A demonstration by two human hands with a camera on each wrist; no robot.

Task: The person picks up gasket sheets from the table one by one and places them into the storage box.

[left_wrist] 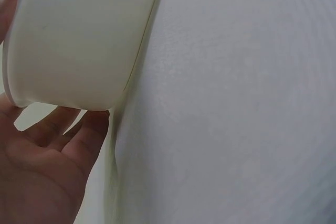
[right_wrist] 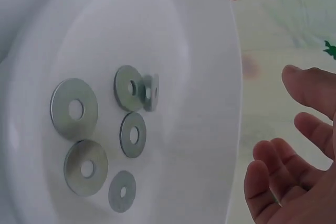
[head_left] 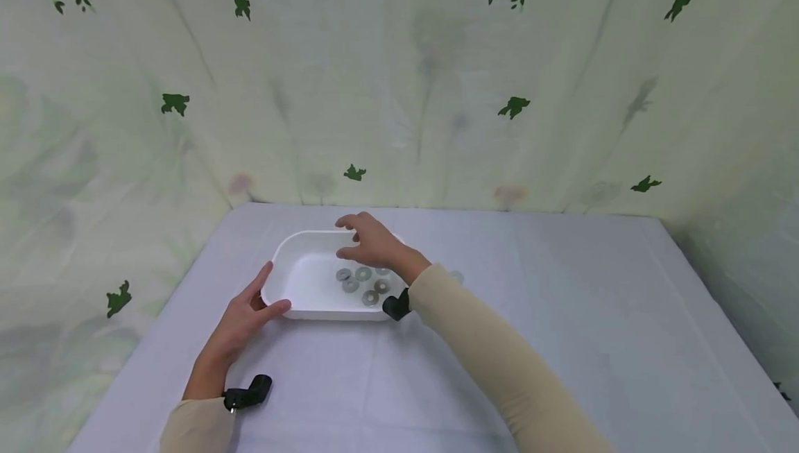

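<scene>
Head view shows us a white tray resting on a table spread with pale cloth, toward the far edge of the table. We see the left hand gripping the tray at its left end, with the thumb at the near rim and the index finger along the left side; from the left wrist we can make out other fingertips against the outer wall. The right hand is raised over the far part of the tray, its grip released: the fingers bend loosely, apart from the thumb, around nothing. Inside the tray, we count six metal washers from the right wrist, grouped toward the right part of the floor. Most lie flat, some of them touching or overlapping; one, just beside another, appears more edge-on, and we cannot tell whether it leans on it. Just right of the tray, a faint disc lies on the cloth, partly behind the right sleeve. Each wrist carries a small black camera, the left one well apart from the tray, the right one close by its near right corner. Behind the table we see a pale backdrop printed with green leaves.
</scene>
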